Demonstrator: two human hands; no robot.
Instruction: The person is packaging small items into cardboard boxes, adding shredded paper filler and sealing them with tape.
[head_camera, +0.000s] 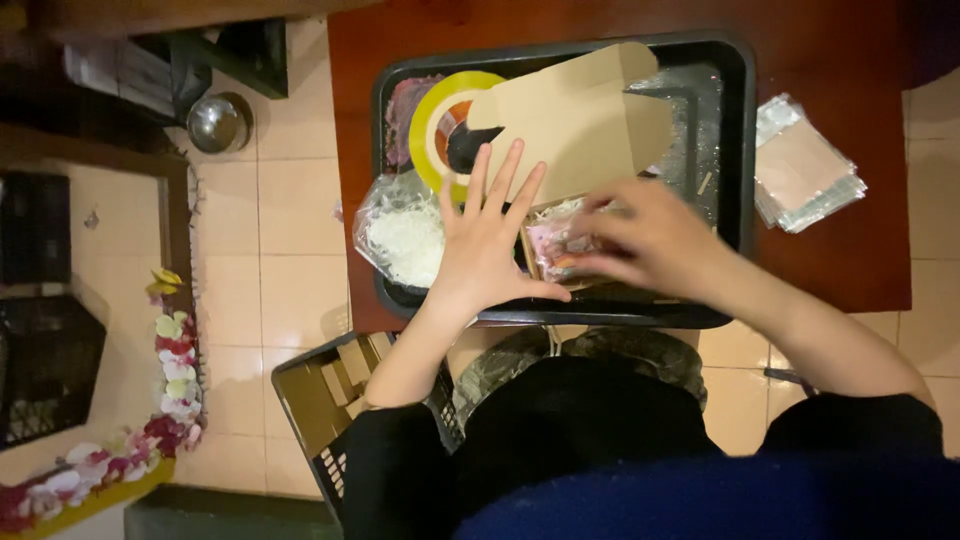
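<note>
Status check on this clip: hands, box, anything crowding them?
Left hand flat, fingers spread, on the cardboard box. Right hand blurred, at pink packet in box. Tape roll and bag of white shreds crowd the tray.

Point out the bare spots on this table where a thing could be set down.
Bare red table lies below the stack of clear packets and above them, right of the black tray. The tray is crowded: cardboard box, tape roll, bag of white shreds, both hands.

- The single head camera looked straight down from above the person's lap.
- It sat close over a black tray (740, 150) on a dark red table (850, 260), with tiled floor (270, 230) at the left.
- No second view shared the scene.
</note>
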